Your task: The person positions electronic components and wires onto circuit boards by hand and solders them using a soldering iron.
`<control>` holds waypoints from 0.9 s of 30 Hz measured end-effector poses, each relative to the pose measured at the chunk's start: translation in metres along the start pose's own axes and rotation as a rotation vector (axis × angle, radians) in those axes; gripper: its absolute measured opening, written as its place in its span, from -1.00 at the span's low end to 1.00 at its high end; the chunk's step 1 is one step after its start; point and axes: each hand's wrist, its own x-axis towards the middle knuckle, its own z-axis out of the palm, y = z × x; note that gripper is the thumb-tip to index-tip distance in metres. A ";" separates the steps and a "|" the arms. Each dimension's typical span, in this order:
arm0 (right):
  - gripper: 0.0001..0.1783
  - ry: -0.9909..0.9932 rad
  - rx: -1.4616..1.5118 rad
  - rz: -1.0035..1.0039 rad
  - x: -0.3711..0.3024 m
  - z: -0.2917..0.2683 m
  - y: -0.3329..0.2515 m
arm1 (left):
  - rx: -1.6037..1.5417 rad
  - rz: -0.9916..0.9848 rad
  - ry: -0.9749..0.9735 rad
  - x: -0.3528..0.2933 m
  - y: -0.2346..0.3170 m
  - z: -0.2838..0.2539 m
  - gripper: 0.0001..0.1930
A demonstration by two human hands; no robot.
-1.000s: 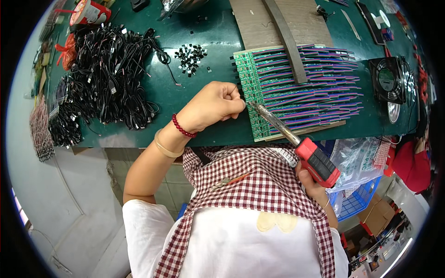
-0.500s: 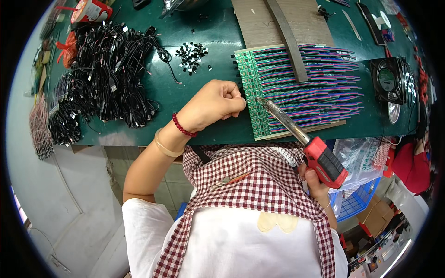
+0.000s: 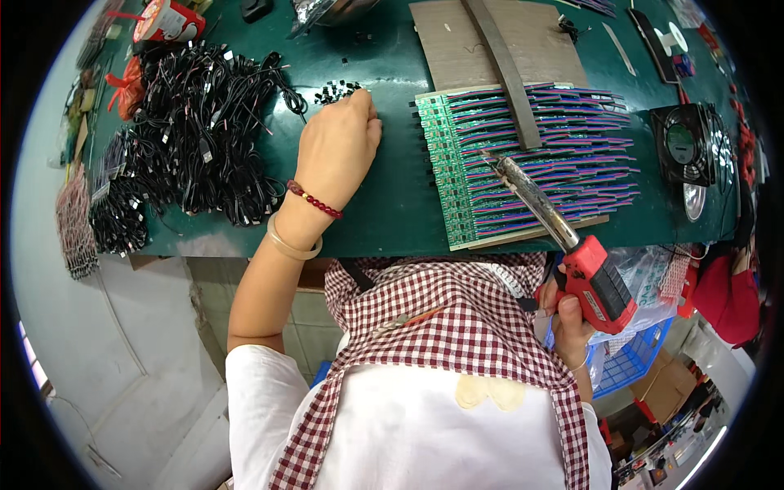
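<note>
My left hand, wearing a red bead bracelet and a pale bangle, reaches over a small pile of black components with metal pins. Its fingers are curled in at the pile's edge; their tips, and whatever is in them, are hidden. My right hand grips a red and black soldering iron by its handle. The iron's tip points up and left, over the wires of a panel of green circuit boards. Rows of multicoloured wires run right from the boards, and black parts line the panel's left edge.
A grey metal bar lies across the wires and a brown board. Bundled black cables heap at left, near a red and white cup. A small black fan stands at right. Below the table is a blue basket.
My left hand has moved left and away from me, from beside the boards to the component pile, partly covering it. The soldering iron has shifted right, its tip leaving the green boards.
</note>
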 end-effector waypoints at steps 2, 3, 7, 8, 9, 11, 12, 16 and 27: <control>-0.40 0.036 -0.027 -0.066 0.004 0.007 -0.002 | -0.111 -0.055 -0.024 -0.002 0.004 -0.003 -0.89; -0.40 0.038 -0.027 -0.066 0.009 0.014 -0.006 | -0.221 -0.114 -0.046 -0.004 0.008 -0.008 -0.91; -0.48 0.000 0.081 -0.092 0.027 0.030 -0.026 | -1.239 -0.389 -0.445 -0.029 0.044 -0.034 -0.92; -0.55 -0.088 -0.038 -0.022 0.033 0.037 -0.036 | -1.346 -0.419 -0.509 -0.038 0.057 -0.035 -0.91; -0.61 -0.187 -0.159 0.049 0.039 0.046 -0.043 | -1.456 -0.454 -0.562 -0.049 0.071 -0.037 -0.91; -0.59 -0.167 -0.086 0.047 0.045 0.057 -0.032 | -1.585 -0.505 -0.572 -0.070 0.091 -0.030 -0.89; -0.59 -0.286 -0.325 -0.101 0.049 0.054 -0.025 | -1.585 -0.492 -0.572 -0.077 0.098 -0.027 -0.88; -0.58 -0.208 -0.178 0.086 0.047 0.063 -0.030 | -1.523 -0.455 -0.546 -0.086 0.100 -0.020 -0.87; -0.57 -0.140 -0.274 0.054 0.047 0.066 -0.025 | -1.005 -0.226 -0.707 -0.064 0.088 -0.032 -0.91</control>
